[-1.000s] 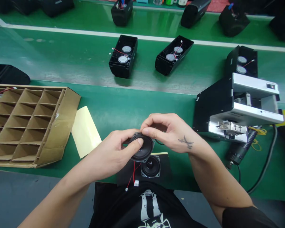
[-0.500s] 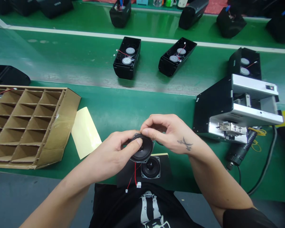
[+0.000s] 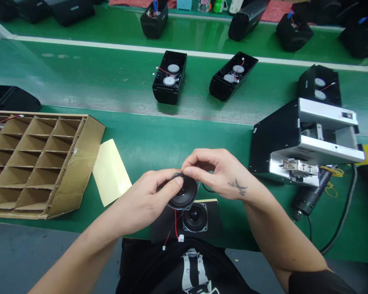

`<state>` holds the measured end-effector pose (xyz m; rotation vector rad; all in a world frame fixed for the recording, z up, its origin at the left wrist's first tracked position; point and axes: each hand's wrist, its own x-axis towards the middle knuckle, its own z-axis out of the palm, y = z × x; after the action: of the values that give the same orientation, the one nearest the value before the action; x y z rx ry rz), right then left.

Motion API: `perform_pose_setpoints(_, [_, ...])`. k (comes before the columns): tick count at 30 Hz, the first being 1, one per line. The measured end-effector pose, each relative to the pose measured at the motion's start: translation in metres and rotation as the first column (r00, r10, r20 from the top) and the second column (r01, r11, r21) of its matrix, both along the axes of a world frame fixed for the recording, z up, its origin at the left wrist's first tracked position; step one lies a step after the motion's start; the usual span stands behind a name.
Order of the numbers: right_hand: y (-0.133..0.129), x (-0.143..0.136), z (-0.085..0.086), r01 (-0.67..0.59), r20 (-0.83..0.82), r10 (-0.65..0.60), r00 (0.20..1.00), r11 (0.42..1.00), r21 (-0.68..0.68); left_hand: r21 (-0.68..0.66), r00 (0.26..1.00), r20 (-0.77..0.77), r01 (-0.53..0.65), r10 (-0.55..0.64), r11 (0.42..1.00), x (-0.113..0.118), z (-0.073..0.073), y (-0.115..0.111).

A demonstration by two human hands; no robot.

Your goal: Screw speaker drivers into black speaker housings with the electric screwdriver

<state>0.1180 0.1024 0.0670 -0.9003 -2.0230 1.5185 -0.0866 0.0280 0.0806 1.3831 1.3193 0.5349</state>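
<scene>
A round black speaker driver is in my left hand, with the thumb on its cone and the fingers behind its rim. The thumb and forefinger of my right hand are pinched together at the driver's top edge; what lies between them is too small to tell. Below, a second speaker driver rests face up on a dark sheet near the table's front edge. Red wires with white connectors hang beneath the held driver.
At left are a divided cardboard box and a pale yellow sheet. A black and silver machine stands at right beside a dark cylindrical tool. Two open speaker housings lie beyond my hands.
The two open speaker housings beyond my hands have shifted slightly to the right. Both hands keep nearly the same pose on the held driver.
</scene>
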Motion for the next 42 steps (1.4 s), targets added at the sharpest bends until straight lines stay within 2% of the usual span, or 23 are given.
perform_pose_setpoints(7, [0.000, 0.000, 0.000, 0.000, 0.015, -0.001, 1.000, 0.999, 0.041, -0.011, 1.000, 0.024, -0.013, 0.013, 1.000, -0.001, -0.010, -0.001])
perform_pose_setpoints(12, [0.000, 0.007, 0.009, 0.014, 0.121, -0.044, 0.992, 0.972, 0.236, 0.021, 0.988, 0.110, -0.113, 0.110, 0.993, -0.003, -0.015, -0.002])
perform_pose_setpoints(19, [-0.007, 0.011, 0.020, 0.065, 0.181, -0.136, 0.974, 0.934, 0.352, 0.010, 0.985, 0.097, -0.142, 0.141, 0.990, -0.002, -0.009, -0.008])
perform_pose_setpoints(22, [-0.012, 0.012, 0.021, 0.113, 0.203, -0.183, 0.962, 0.942, 0.315, -0.014, 0.986, 0.086, -0.141, 0.141, 0.990, -0.002, -0.007, -0.012])
perform_pose_setpoints(26, [-0.021, 0.012, 0.020, 0.178, 0.182, -0.217, 0.959, 0.962, 0.210, -0.061, 0.976, 0.173, -0.127, 0.136, 0.990, -0.004, -0.009, -0.017])
perform_pose_setpoints(33, [-0.032, 0.007, 0.008, 0.250, 0.120, -0.258, 0.959, 0.965, 0.072, -0.123, 0.933, 0.325, -0.122, 0.157, 0.985, -0.008, -0.024, -0.026])
perform_pose_setpoints(38, [-0.036, 0.007, 0.007, 0.263, 0.108, -0.266, 0.958, 0.964, 0.043, -0.147, 0.921, 0.340, -0.144, 0.187, 0.979, -0.007, -0.026, -0.028])
perform_pose_setpoints(42, [-0.038, 0.011, 0.007, 0.243, 0.105, -0.255, 0.961, 0.963, 0.113, -0.151, 0.919, 0.337, -0.163, 0.206, 0.975, -0.005, -0.025, -0.028])
